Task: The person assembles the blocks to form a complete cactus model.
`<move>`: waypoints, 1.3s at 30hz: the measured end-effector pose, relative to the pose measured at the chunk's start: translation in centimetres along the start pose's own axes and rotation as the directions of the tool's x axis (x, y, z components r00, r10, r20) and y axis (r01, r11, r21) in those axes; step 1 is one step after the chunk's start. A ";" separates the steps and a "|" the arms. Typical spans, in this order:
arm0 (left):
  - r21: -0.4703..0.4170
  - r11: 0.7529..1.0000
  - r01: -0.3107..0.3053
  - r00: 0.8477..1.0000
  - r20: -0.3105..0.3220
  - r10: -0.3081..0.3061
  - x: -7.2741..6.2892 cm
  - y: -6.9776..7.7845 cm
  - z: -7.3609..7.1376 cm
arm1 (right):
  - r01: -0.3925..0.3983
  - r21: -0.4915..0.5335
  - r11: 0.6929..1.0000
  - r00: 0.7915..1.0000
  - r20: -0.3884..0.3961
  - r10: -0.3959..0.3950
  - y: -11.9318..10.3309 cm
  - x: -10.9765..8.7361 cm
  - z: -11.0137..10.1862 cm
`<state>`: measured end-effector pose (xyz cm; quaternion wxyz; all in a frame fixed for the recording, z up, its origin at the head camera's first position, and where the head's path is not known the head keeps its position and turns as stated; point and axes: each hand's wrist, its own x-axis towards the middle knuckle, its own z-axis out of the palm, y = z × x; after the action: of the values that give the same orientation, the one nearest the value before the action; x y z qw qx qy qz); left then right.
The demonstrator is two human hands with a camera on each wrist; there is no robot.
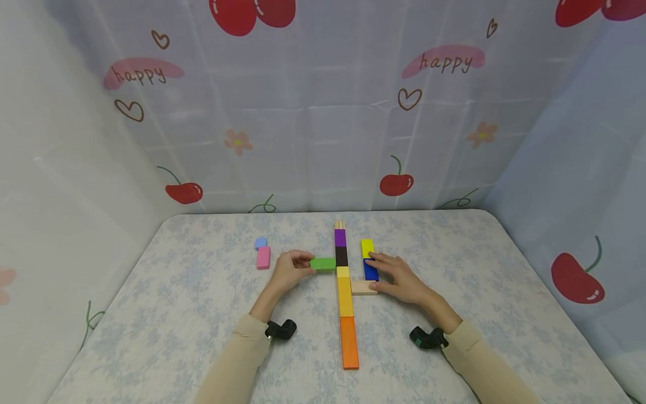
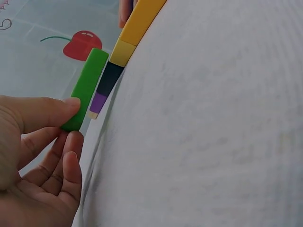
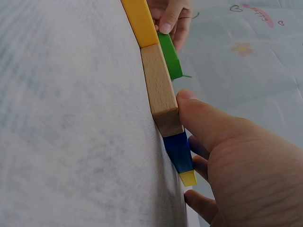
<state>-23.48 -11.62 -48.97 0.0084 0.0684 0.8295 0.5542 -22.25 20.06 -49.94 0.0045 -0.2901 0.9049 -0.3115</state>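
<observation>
My left hand (image 1: 291, 270) pinches a green block (image 1: 324, 264) between thumb and fingers, its right end close against the upright row of blocks. That row runs through a purple block (image 1: 340, 238), a black block (image 1: 341, 256), a pale yellow block (image 1: 342, 272), a darker yellow block (image 1: 345, 297) and an orange block (image 1: 349, 343). Over on the right, a plain wooden block (image 1: 360, 288) lies crosswise against the row. My right hand (image 1: 401, 279) rests its thumb at that block's right end, with extended fingers at the blue block (image 1: 370, 272).
Above the blue block lies a bright yellow block (image 1: 367, 247). Left of the hands are a pink block (image 1: 263, 258) and a light blue block (image 1: 261, 243). Pale narrow pieces (image 1: 340, 224) top the row. The patterned tabletop (image 1: 166, 325) meets a printed curtain behind.
</observation>
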 end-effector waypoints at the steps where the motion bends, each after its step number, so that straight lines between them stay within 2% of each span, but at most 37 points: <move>1: 0.003 1.000 0.003 1.000 0.000 -0.003 0.0 -0.1 0.0 | 0.000 0.002 1.000 1.000 0.001 0.000 0.0 0.0 0.0; 16: 0.055 0.998 0.001 1.000 0.002 -0.001 0.1 -0.6 0.7 | 0.004 0.002 1.000 1.000 -0.009 -0.004 -0.1 0.0 0.1; 27: 0.062 0.998 -0.027 1.000 0.004 0.026 0.2 -0.7 0.7 | 0.010 -0.009 1.000 1.000 -0.001 -0.010 0.0 0.0 0.1; 39: 0.078 0.997 -0.029 1.000 -0.002 0.029 0.0 -0.6 0.8 | 0.019 -0.006 1.000 1.000 0.003 -0.019 -0.1 0.0 0.0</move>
<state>-23.48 -11.11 -49.85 -0.0037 0.0800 0.8494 0.5216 -22.20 20.00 -49.84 0.0018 -0.2991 0.9030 -0.3084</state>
